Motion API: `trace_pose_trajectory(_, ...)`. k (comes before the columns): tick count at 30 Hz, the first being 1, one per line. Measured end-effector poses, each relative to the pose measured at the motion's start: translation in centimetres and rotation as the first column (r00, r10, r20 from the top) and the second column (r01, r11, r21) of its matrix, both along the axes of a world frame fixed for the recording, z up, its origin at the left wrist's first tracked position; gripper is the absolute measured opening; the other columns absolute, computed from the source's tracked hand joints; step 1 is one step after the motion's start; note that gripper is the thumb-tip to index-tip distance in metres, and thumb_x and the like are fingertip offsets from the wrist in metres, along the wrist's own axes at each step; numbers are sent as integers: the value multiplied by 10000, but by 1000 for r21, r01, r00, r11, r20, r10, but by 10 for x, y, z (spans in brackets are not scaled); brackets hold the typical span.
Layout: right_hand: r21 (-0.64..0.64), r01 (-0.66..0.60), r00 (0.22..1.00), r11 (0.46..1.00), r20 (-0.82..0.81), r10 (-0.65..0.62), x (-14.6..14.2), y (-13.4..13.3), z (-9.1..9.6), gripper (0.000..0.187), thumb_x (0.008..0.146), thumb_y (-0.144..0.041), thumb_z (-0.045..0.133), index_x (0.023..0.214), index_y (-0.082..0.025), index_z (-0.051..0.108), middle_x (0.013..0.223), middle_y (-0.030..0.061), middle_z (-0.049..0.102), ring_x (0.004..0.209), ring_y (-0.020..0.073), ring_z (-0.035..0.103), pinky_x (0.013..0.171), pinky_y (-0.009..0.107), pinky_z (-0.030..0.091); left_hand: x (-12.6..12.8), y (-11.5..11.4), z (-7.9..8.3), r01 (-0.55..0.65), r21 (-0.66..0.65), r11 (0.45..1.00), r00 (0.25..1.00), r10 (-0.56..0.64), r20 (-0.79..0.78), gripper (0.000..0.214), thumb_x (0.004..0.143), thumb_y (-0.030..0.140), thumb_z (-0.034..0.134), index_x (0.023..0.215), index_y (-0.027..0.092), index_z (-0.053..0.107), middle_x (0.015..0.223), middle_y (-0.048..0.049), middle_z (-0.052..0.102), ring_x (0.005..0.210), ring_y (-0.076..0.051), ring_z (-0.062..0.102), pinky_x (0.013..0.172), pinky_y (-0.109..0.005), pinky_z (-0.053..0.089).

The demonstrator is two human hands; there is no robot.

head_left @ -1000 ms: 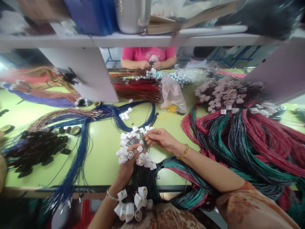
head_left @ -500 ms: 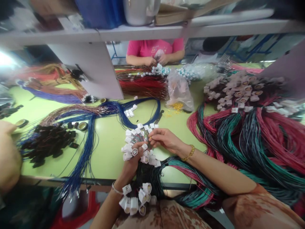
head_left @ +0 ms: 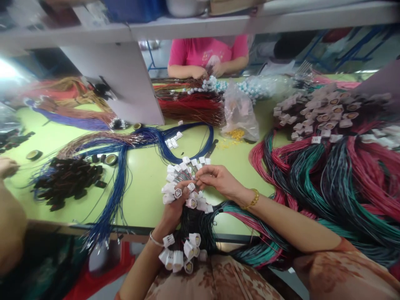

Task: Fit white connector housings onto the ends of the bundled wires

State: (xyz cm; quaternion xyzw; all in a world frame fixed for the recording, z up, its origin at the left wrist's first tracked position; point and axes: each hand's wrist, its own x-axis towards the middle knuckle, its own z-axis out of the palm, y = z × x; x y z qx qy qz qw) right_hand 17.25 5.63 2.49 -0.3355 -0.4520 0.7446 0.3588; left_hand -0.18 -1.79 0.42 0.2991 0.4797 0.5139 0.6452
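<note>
My left hand [head_left: 173,208] is closed round a bunch of dark wires tipped with white plastic connectors [head_left: 183,183], held above the green table [head_left: 140,183]. My right hand [head_left: 217,180] pinches at the top of that same bunch, fingertips pressed together on a wire or connector too small to name. More white connectors [head_left: 183,252] of the bundle hang over the table's near edge by my lap. The wires trail to the right into a heap of green, red and black wire [head_left: 328,187].
Blue wire bundles [head_left: 118,175] loop across the table's middle, a pile of black connectors [head_left: 67,183] lies left, tape rolls [head_left: 110,159] beside it. A plastic bag with yellow bits [head_left: 239,121] and red wires [head_left: 190,106] lie beyond. A person in pink [head_left: 208,56] works opposite. A shelf [head_left: 193,25] hangs overhead.
The camera has tilted down and shifted slightly, so everything sits higher in view. My right hand has closed in on the top of the connector bunch; my left hand keeps its grip.
</note>
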Motion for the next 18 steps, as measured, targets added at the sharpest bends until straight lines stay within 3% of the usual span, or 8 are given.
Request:
trace_pose_trajectory(6,153,7,997,988,78,-19,-4,-9,3,200,837,-345,747,892,-179,650,751,3,721,645,127,706,677,291,609,-1,0,-1,12,28,1000,999,-11,-48,396,783,512,762,998,180,726,864,-29,700,742,-156,604,664,-265,470)
trace_pose_trajectory(15,379,12,967,925,230,-107,-4,-18,8,93,905,-253,590,906,-191,660,753,3,691,656,125,684,645,277,578,-5,-1,-9,31,71,997,997,-26,-67,378,841,499,728,1076,204,710,934,-42,714,873,-198,649,757,-297,494)
trace_pose_trajectory(18,502,11,961,865,234,-148,-6,-17,6,98,913,-219,572,891,-195,665,807,11,665,662,112,642,647,275,551,-5,-1,-6,40,91,995,994,-31,-102,392,836,524,722,1061,203,716,919,-47,715,898,-218,656,758,-308,498)
